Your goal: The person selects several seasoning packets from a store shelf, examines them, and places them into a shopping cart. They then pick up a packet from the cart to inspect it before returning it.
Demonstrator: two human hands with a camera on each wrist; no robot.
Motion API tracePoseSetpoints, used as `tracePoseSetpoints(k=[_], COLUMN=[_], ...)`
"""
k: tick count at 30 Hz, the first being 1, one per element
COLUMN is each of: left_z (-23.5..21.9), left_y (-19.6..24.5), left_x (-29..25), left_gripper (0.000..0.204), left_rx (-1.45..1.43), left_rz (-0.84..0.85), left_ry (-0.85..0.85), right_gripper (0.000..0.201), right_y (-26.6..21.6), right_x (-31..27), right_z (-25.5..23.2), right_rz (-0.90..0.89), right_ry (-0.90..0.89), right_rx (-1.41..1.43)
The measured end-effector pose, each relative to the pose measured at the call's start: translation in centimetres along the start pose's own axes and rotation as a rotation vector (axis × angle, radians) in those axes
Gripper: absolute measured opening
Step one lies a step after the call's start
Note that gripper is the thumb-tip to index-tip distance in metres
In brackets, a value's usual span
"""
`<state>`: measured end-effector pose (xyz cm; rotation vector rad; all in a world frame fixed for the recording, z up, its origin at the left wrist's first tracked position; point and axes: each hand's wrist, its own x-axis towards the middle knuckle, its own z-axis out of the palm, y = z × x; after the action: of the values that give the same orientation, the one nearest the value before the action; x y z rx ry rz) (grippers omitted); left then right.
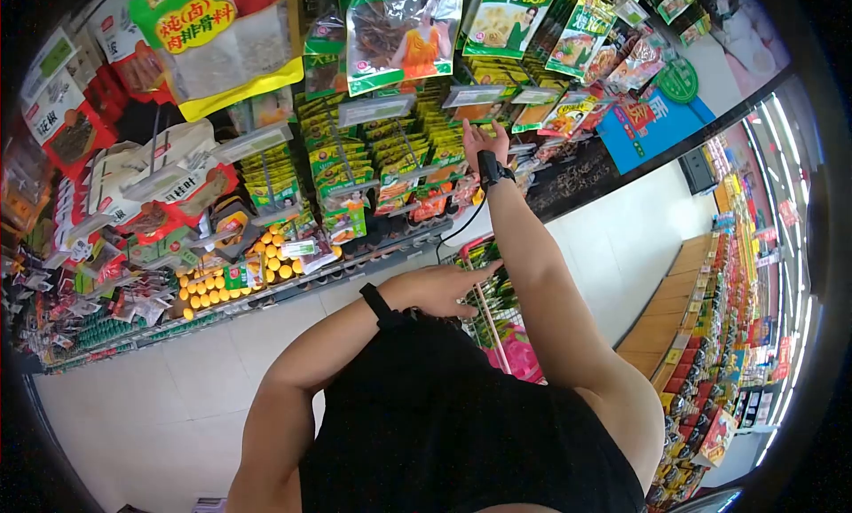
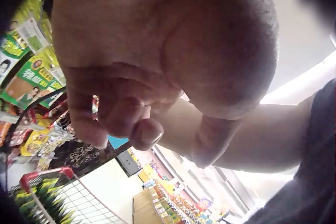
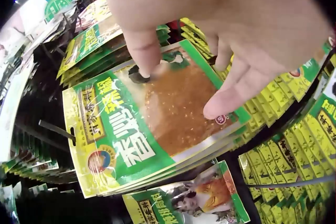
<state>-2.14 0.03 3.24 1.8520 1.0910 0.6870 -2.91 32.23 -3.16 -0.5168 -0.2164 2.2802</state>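
Observation:
My right hand (image 1: pixel 486 142) reaches up to the hanging seasoning packets. In the right wrist view its thumb and spread fingers lie over the front of a green and yellow packet (image 3: pixel 173 108) with brown contents; whether they press it is unclear. More packets are stacked behind that one on a hook. My left hand (image 1: pixel 439 287) hangs beside the cart handle (image 1: pixel 490 322), palm down, holding nothing. Its fingers are loosely bent in the left wrist view, above the cart (image 2: pixel 92 203); contact with the handle cannot be made out.
Racks of hanging packets (image 1: pixel 404 35) fill the front and left. Yellow round items (image 1: pixel 209 293) lie on a lower shelf. A blue sign (image 1: pixel 652 127) hangs at the dark shelf edge. Green goods and a pink item (image 1: pixel 522 353) are in the cart. Stocked shelves (image 1: pixel 701 362) line the right.

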Motion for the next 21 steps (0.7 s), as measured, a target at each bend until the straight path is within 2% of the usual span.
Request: tracePoseSetpoints(k=[2, 6, 9, 12, 13, 16, 18, 21], left_z=[-0.5, -0.3, -0.1, 0.1, 0.1, 0.1, 0.2, 1.9], left_y=[0.0, -0.6, -1.1, -1.4, -1.4, -1.0, -0.5, -0.7], left_x=[0.1, 0.9, 1.3, 2.1, 2.3, 2.9, 3.1, 3.9], left_gripper=[0.094, 0.087, 0.085, 0.080, 0.078, 0.072, 0.071, 0.072], left_rx=[-0.009, -0.056, -0.091, -0.103, -0.096, -0.117, -0.174, -0.217], left_rz=[-0.023, -0.010, 0.000, 0.034, 0.052, 0.090, 0.092, 0.169], left_ry=[0.014, 0.024, 0.028, 0.032, 0.015, -0.076, -0.186, -0.246], right_gripper=[0.084, 0.088, 0.080, 0.065, 0.049, 0.033, 0.027, 0.020], right_y=[0.0, -0.2, -0.9, -1.1, -1.0, -0.7, -0.8, -1.1], right_x=[0.6, 1.5, 2.1, 2.0, 0.7, -1.4, -3.0, -4.8], right_z=[-0.4, -1.0, -1.3, -2.1, -0.8, 0.2, 1.1, 0.9], right_rz=[0.012, 0.018, 0.025, 0.039, 0.085, 0.014, -0.002, 0.009], right_ry=[-0.033, 0.024, 0.139, 0.147, 0.225, 0.291, 0.231, 0.169], right_rx=[0.014, -0.054, -0.148, -0.180, -0.119, -0.121, -0.139, -0.162])
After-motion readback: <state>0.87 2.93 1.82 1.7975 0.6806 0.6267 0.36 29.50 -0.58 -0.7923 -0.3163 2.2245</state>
